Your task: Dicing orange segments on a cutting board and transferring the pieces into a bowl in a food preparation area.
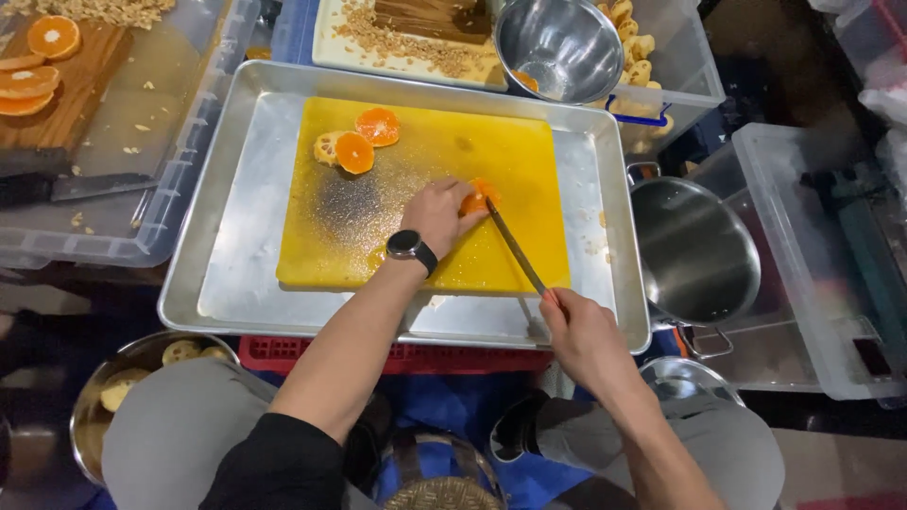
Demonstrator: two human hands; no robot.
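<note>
A: Nearest items?

B: A steel bowl [99, 397] with pale peeled pieces sits at the lower left, beside the person's knees. A red crate [406, 357] shows under the metal tray [236, 274].

A: What surrounds the work area?

B: A steel pot [694, 250] stands right of the tray. The yellow cutting board [425, 161] lies inside the tray. 3 orange slices [357, 142] rest at its far left, clear of both hands.

A: Hand pose?

B: The right hand [586, 335] is closed around the knife [515, 247] handle; the blade angles forward and left. The left hand [436, 212] lies palm down, wrist watch up.

A: Fruit position?

B: The orange piece [480, 196] sits mid-board, pinned under the left fingertips, with the knife tip touching it.

A: Farther back?

B: A steel mixing bowl [557, 47].
</note>
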